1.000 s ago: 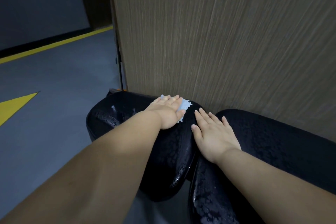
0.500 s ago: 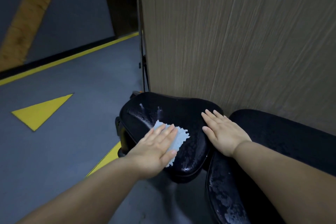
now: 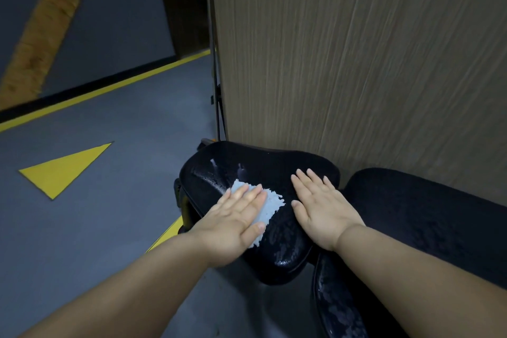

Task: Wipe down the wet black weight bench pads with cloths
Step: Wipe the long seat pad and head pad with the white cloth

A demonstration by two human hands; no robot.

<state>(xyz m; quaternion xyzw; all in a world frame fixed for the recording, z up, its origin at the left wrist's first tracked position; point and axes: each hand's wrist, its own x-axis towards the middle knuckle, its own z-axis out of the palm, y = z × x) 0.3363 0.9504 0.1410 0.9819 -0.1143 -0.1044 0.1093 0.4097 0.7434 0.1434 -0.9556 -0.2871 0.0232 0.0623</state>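
The left hand, flat on the cloth, has swept it from the far edge of the pad to its near left — water still beads there — while the right hand stays flat alongside.

Two black pads, two hands, apparently one pale cloth, one yellow floor triangle
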